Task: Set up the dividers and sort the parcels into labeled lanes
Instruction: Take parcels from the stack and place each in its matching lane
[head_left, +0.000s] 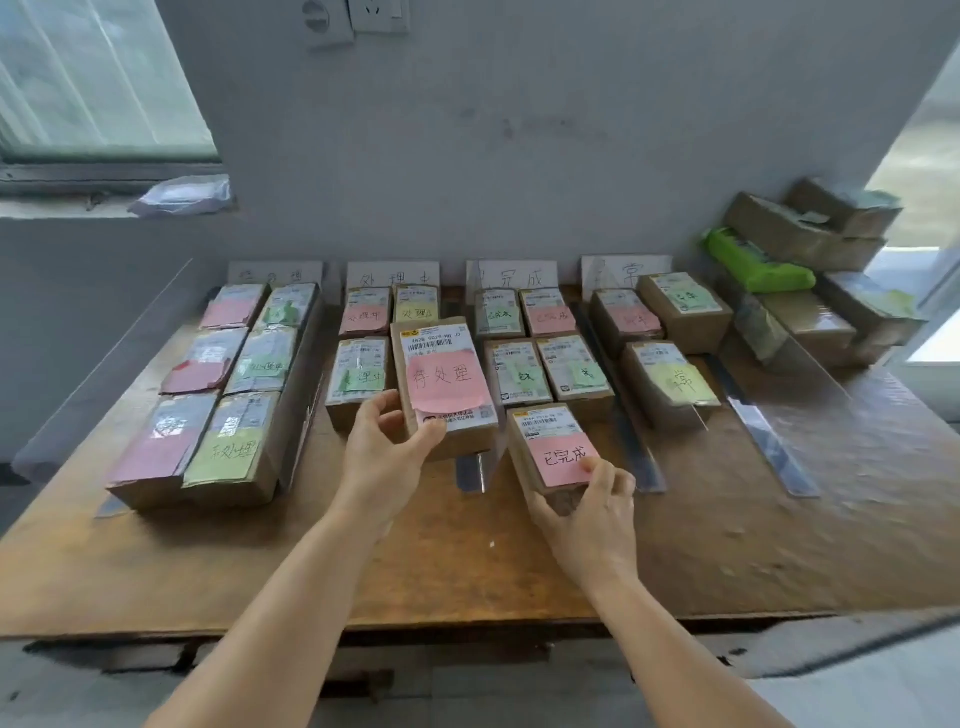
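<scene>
I'm watching both hands working over the wooden counter (727, 545) right now. The left hand (384, 457) is gripping a brown parcel with a pink note (444, 387): the thumb is curling over the parcel's lower front face, the other fingers (387, 410) are wrapping round its left edge, and the parcel is tilting up off the counter in front of the second lane. The right hand (592, 514) is holding a second parcel with a pink note (553, 449) at its near end, the thumb pressing on the note's lower right corner and the remaining fingers cupping underneath; whether its far end is resting on the counter I cannot tell.

Four paper lane signs (392, 278) are standing against the wall at the back. Clear dividers (626, 415) are running front to back between the lanes, one of them (480, 470) sitting between the two held parcels. The left lane is holding six sorted parcels (228, 452) in two columns. Three parcels (358, 374) are sitting in the second lane, four (545, 364) in the third and three (670, 384) in the fourth, each carrying a pink or green note. An unsorted heap of boxes (810, 228) with a green packet (753, 262) is piling up at the far right corner.
</scene>
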